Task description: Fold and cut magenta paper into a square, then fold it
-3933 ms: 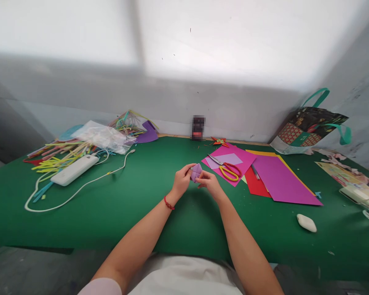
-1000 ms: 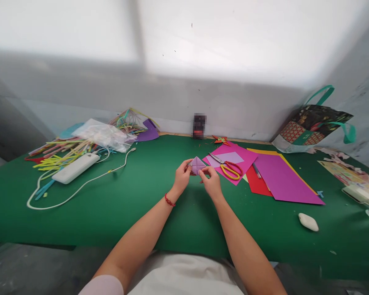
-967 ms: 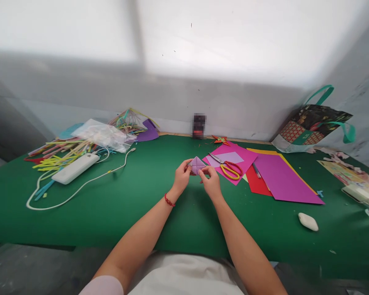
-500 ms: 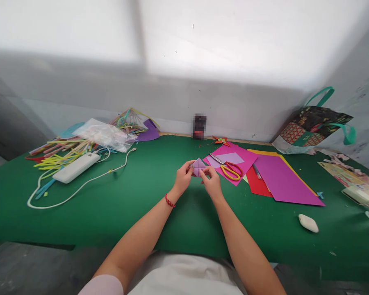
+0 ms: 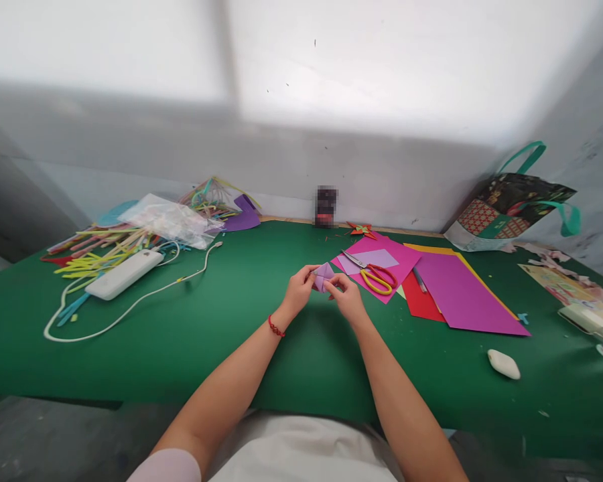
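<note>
A small folded lilac paper piece (image 5: 324,275) is held just above the green table (image 5: 231,321), near its middle. My left hand (image 5: 297,294) pinches its left side, and a red bracelet sits on that wrist. On the paper's right side my right hand (image 5: 348,297) has its fingers closed. Part of the paper is hidden behind my fingertips.
Yellow-handled scissors (image 5: 374,273) lie on pink paper sheets (image 5: 457,288) to the right, with red and yellow sheets under them. A white power bank (image 5: 123,274) with its cable and a heap of coloured straws (image 5: 100,251) lie left. A patterned bag (image 5: 507,204) stands back right; a white oval object (image 5: 504,363) lies front right.
The lilac paper showed as a flat creased square between my fingers a second ago. Now it is folded smaller and my fingertips are closer together over it.
</note>
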Motion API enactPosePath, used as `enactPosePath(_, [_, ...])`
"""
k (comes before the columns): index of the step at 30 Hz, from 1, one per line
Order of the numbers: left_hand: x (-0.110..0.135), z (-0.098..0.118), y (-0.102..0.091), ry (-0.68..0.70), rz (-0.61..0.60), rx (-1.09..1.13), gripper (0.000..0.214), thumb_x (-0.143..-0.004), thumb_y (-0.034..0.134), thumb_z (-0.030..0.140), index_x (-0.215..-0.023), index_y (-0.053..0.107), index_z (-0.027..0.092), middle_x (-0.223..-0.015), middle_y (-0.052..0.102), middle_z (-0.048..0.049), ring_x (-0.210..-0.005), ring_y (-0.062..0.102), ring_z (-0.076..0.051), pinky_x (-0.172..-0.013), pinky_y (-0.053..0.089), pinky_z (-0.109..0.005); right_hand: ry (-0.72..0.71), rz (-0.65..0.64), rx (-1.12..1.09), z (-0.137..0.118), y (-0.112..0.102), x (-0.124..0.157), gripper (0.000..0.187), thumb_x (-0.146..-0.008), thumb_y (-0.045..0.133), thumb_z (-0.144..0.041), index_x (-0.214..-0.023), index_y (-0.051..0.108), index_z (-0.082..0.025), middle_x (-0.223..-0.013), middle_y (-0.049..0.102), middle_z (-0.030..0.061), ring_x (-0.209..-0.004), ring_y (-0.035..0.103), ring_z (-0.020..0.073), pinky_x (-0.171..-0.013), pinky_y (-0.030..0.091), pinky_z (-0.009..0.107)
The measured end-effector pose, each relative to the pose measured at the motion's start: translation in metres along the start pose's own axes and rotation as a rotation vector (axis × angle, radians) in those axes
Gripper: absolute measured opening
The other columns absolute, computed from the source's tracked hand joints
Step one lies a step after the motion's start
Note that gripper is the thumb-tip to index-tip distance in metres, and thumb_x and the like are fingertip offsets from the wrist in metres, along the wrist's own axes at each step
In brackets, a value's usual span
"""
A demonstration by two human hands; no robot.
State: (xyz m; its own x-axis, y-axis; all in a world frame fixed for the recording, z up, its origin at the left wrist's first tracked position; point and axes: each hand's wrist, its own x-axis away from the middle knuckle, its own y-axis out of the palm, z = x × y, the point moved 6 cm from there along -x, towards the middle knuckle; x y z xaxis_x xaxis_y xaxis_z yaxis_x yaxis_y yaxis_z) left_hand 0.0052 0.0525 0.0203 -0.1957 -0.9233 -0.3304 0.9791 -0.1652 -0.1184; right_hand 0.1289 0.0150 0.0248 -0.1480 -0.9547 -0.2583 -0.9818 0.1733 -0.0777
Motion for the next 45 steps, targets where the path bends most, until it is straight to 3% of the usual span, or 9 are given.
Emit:
enactPosePath(8, [0.003, 0.007, 0.000, 0.055, 0.041, -0.056, 0.026, -0.081, 0.044, 0.021, -0.099, 0.062, 0.016, -0.073, 0.063, -0.0009, -0.060, 0.054, -0.011, -0.059, 0.046, -0.022, -0.012, 0.147, 0.094, 0.003, 0.001, 0.006, 0.028, -0.070, 0.055, -0.046, -0.065, 0.054, -0.018, -0.096, 0.054, 0.0095, -0.072, 0.055, 0.0178, -0.042, 0.048, 0.027])
enactPosePath(13, [0.008, 0.013, -0.001, 0.079, 0.106, -0.127, 0.028, -0.081, 0.042, 0.019, -0.101, 0.062, 0.017, -0.075, 0.064, -0.0012, -0.062, 0.054, -0.011, -0.059, 0.044, -0.022, -0.045, 0.152, 0.096, 0.000, 0.001, 0.006, 0.021, -0.070, 0.054, -0.039, -0.065, 0.053, -0.019, -0.100, 0.053, 0.0113, -0.087, 0.055, 0.0227, -0.047, 0.051, 0.029])
enactPosePath(25, [0.003, 0.006, -0.002, 0.058, 0.042, -0.141, 0.025, -0.080, 0.044, 0.020, -0.095, 0.064, 0.018, -0.079, 0.066, -0.0014, -0.065, 0.056, -0.012, -0.061, 0.044, -0.022, -0.164, 0.020, 0.193, -0.004, 0.001, 0.002, 0.018, -0.070, 0.054, -0.033, -0.058, 0.051, -0.020, -0.096, 0.055, 0.0089, -0.087, 0.055, 0.0208, -0.067, 0.048, 0.033])
enactPosePath(31, [-0.001, -0.001, -0.003, 0.013, 0.022, 0.013, 0.026, -0.079, 0.049, 0.026, -0.098, 0.065, 0.017, -0.090, 0.067, -0.0040, -0.076, 0.059, -0.014, -0.068, 0.048, -0.025, -0.143, 0.084, 0.203, -0.003, 0.004, 0.004, 0.021, -0.072, 0.052, -0.039, -0.061, 0.051, -0.021, -0.092, 0.056, 0.0082, -0.091, 0.054, 0.0222, -0.064, 0.047, 0.031])
enactPosePath(35, [0.000, -0.011, 0.005, -0.099, -0.010, 0.240, 0.041, -0.078, 0.055, 0.035, -0.113, 0.056, 0.015, -0.071, 0.065, -0.0016, -0.065, 0.060, -0.013, -0.065, 0.051, -0.028, -0.093, 0.165, 0.186, 0.001, 0.001, 0.005, 0.026, -0.075, 0.051, -0.043, -0.061, 0.047, -0.021, -0.082, 0.055, 0.0056, -0.081, 0.054, 0.0202, -0.062, 0.047, 0.031])
enactPosePath(39, [0.003, -0.016, 0.014, -0.153, -0.034, 0.354, 0.037, -0.067, 0.068, 0.034, -0.097, 0.061, 0.014, -0.086, 0.068, -0.0069, -0.082, 0.063, -0.018, -0.076, 0.051, -0.032, -0.018, 0.226, 0.130, 0.008, -0.003, 0.005, 0.031, -0.074, 0.052, -0.049, -0.061, 0.045, -0.021, -0.070, 0.052, 0.0021, -0.069, 0.053, 0.0177, -0.058, 0.048, 0.031])
enactPosePath(42, [0.003, -0.018, 0.014, -0.162, -0.019, 0.317, 0.029, -0.066, 0.069, 0.034, -0.085, 0.064, 0.013, -0.091, 0.069, -0.0086, -0.086, 0.063, -0.020, -0.078, 0.051, -0.034, 0.024, 0.191, 0.046, 0.010, 0.000, 0.004, 0.032, -0.071, 0.056, -0.051, -0.063, 0.048, -0.021, -0.067, 0.054, 0.0012, -0.068, 0.056, 0.0181, -0.056, 0.050, 0.031])
enactPosePath(45, [0.001, -0.020, 0.010, -0.163, 0.022, 0.279, 0.026, -0.068, 0.067, 0.032, -0.086, 0.064, 0.013, -0.088, 0.069, -0.0077, -0.083, 0.064, -0.019, -0.077, 0.051, -0.034, 0.032, 0.146, -0.045, 0.008, 0.005, 0.005, 0.030, -0.069, 0.060, -0.048, -0.068, 0.051, -0.020, -0.070, 0.057, 0.0015, -0.072, 0.059, 0.0189, -0.056, 0.052, 0.031])
